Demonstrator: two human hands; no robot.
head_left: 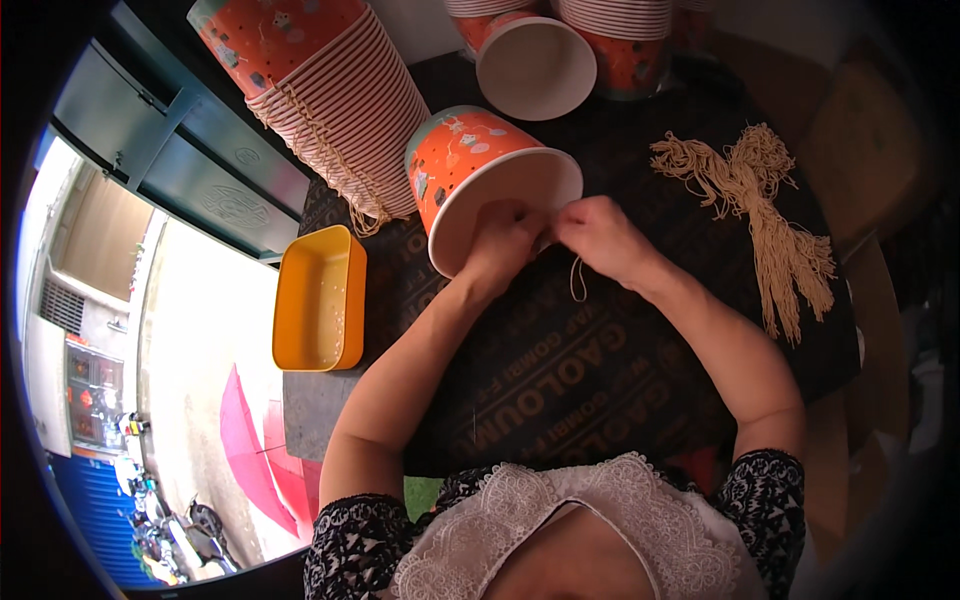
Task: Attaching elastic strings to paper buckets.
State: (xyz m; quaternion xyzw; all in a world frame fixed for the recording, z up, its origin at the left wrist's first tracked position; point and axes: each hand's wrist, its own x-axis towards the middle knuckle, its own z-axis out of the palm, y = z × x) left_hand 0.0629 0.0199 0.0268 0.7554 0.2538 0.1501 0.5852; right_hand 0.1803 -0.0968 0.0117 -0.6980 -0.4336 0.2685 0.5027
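An orange paper bucket (462, 150) with a printed pattern lies tilted on its side, its white mouth facing me. My left hand (503, 238) reaches into that mouth near the rim, fingers curled together; what they pinch is hidden. Just outside the rim, my right hand (603, 236) is closed in a pinch on a thin beige cord (578, 280), whose loop dangles below the fingers. Both hands are close together at the bucket's right lower edge. On the right of the table lies a bundle of loose beige cords (765, 215).
A tall stack of nested orange buckets (345, 100), with cords hanging along it, leans at the back left. More buckets (537, 68) stand at the far edge. A yellow plastic box (322, 300) with small white bits sits at the left edge of the dark table (600, 400).
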